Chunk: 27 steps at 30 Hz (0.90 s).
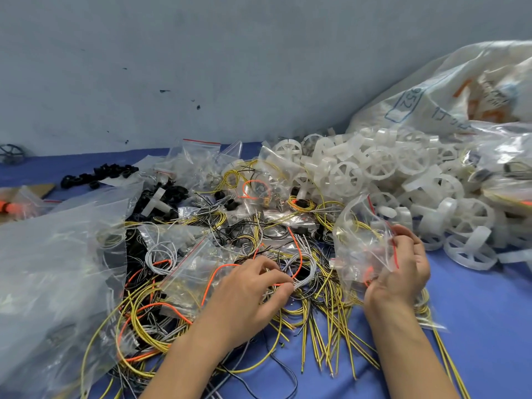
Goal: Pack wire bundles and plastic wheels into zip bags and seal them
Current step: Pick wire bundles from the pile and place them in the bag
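Your right grip (pixel 403 269) is clamped on a small clear zip bag (pixel 359 240), fingers and thumb pinching it at its red-striped mouth and holding it upright just above the blue tabletop (pixel 489 312). Yellow and orange wire shows through the plastic; the rest of what is inside is too blurred to tell.

Your left grip (pixel 247 289) is curled down into the wire pile (pixel 331 341), with thumb and fingertips closed on a grey wire bundle (pixel 305 269) that loops beside an orange wire (pixel 300 254). The 2 grips sit near each other, with the held bag just right of the grey bundle.

White plastic wheels (pixel 374 165) lie heaped at the back right, touching the far edge of the wire pile, with a white printed sack (pixel 431 96) slumped behind them. Other small zip bags (pixel 201 156) are scattered across the middle of the pile. A large clear bag (pixel 57 254) covers the left side, and black parts (pixel 115 169) lie at the back left.
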{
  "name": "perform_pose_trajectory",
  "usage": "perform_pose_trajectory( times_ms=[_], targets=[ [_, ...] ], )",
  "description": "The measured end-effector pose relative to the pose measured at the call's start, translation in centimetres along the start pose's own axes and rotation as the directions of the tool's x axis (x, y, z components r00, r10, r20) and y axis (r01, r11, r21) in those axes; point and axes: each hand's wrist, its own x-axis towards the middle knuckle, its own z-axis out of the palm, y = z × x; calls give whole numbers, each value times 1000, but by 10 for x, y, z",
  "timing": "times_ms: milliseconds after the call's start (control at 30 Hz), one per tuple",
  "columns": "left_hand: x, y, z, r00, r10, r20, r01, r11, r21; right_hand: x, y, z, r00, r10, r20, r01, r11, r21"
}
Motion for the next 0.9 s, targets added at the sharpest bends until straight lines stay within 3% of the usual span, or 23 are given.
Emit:
perform_pose_trajectory(
  times_ms=[133, 233, 300, 367, 433, 533, 600, 800, 833, 900],
  targets=[
    [5, 8, -6, 996, -53, -67, 45, 992, -116, 6, 1, -1, 999, 39, -24, -38, 999, 21],
    [24, 21, -13, 974, -49, -220, 33, 997, -73, 6, 2, -1, 999, 45, -24, -45, 999, 19],
    [50, 30, -16, 969, -16, -246, 6, 999, -42, 5, 4, -1, 999, 47, -5, -47, 999, 6],
    [80, 37, -13, 987, 10, -159, -4, 999, 35, 4, 4, 0, 999, 47, 24, -46, 998, -43],
    [108, 36, -5, 999, -30, 14, 28, 992, 123, 1, 4, 1, 997, 37, 67, -30, 995, -91],
    [132, 24, 9, 956, -130, 261, 49, 954, 295, -7, 3, 3, 988, 19, 156, 6, 987, -160],
    [137, 19, 16, 942, -146, 300, 35, 937, 347, -13, 4, 3, 973, 14, 231, 34, 979, -202],
    [115, 12, 28, 991, -136, 9, 135, 986, 102, -30, 15, 5, 870, 15, 493, 177, 923, -341],
    [108, 9, 28, 987, -154, -48, 154, 988, 5, -32, 16, 5, 850, 27, 527, 195, 912, -361],
    [94, 8, 22, 931, -329, -157, 269, 910, -315, -34, 21, 5, 813, 62, 580, 213, 894, -395]
  ],
)
